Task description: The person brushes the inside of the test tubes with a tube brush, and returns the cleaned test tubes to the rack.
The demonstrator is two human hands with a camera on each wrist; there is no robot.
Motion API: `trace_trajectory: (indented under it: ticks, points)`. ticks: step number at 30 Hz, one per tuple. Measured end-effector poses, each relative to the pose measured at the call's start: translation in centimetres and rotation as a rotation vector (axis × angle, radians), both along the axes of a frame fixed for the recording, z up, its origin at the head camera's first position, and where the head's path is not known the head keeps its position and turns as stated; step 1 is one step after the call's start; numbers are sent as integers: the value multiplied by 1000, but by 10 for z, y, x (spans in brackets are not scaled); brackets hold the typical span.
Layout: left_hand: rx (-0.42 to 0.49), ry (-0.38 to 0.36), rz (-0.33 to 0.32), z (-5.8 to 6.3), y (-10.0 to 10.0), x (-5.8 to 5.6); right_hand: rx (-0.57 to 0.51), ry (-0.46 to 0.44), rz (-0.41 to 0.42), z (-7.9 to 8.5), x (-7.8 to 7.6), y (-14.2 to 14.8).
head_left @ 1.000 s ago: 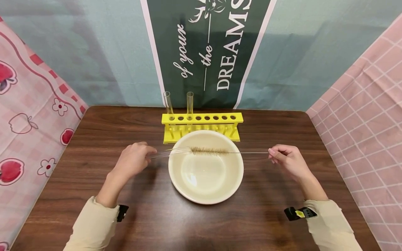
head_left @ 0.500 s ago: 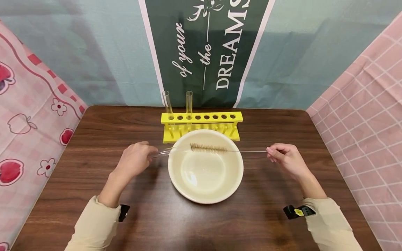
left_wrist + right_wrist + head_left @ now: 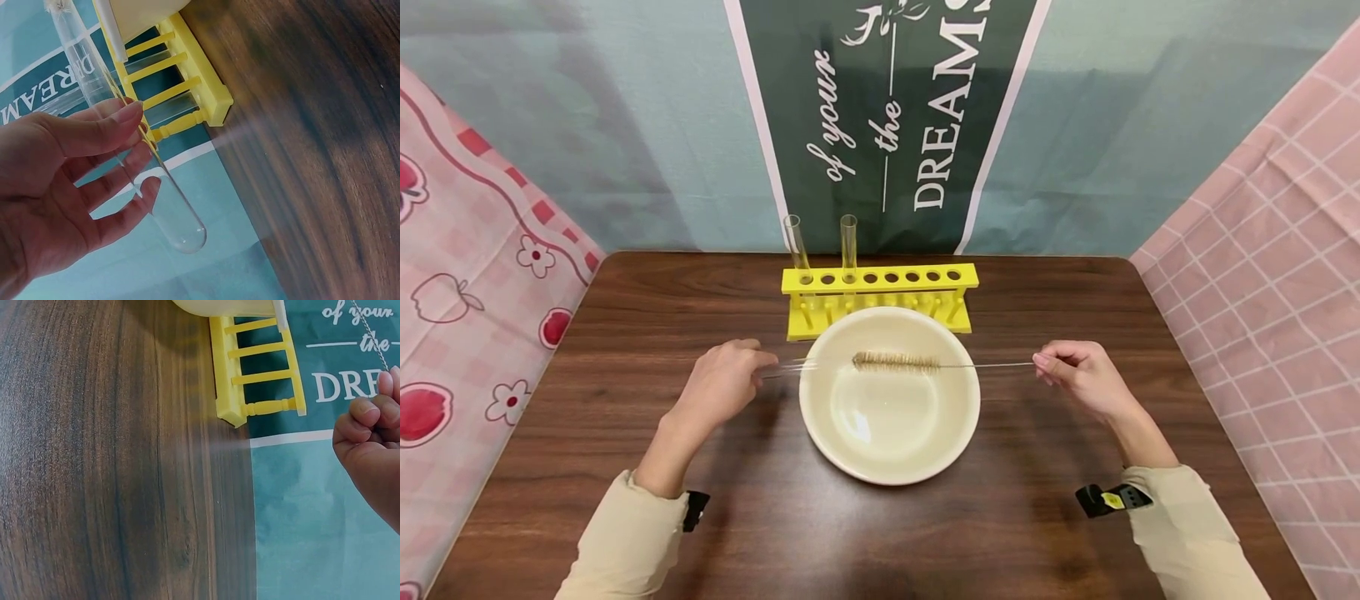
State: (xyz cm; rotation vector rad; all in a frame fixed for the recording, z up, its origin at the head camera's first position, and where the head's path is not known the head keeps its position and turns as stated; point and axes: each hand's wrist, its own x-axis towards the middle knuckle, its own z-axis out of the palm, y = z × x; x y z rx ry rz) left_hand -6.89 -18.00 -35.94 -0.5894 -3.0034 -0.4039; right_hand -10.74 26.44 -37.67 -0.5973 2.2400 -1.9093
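My left hand (image 3: 722, 379) pinches a clear glass test tube (image 3: 178, 219) between thumb and fingers, its rounded end pointing away from the bowl. A bristly test tube brush (image 3: 895, 362) lies level over the cream bowl (image 3: 820, 417), its tip at the tube's mouth; how far inside it reaches I cannot tell. On the right, the fingertips of my right hand (image 3: 1078, 375) pinch the end of the brush's thin twisted-wire handle (image 3: 370, 331). In the right wrist view only the wire and part of the hand show.
Behind the bowl stands a yellow test tube rack (image 3: 880, 278). Two clear test tubes stand upright in it, one at the left end (image 3: 797, 250) and another (image 3: 848, 248) nearby. A wooden table (image 3: 887, 542) lies beneath, with fabric hangings at the back and both sides.
My right hand has shifted slightly left with the brush handle. My left hand keeps its grip on the test tube in nearly the same place. The head view has drifted a little.
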Motion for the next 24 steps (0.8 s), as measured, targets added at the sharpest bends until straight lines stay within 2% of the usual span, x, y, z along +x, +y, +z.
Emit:
trace_trajectory:
  ticks: [8, 15, 24]
  points:
    - [-10, 39, -31, -1, 1, -2, 33, 18, -15, -3, -1, -2]
    - [-38, 63, -75, -2, 13, -6, 140, 68, -29, -5, -3, -10]
    - [-33, 79, -50, 1, 26, -8, 113, 15, -44, -5, -2, -23]
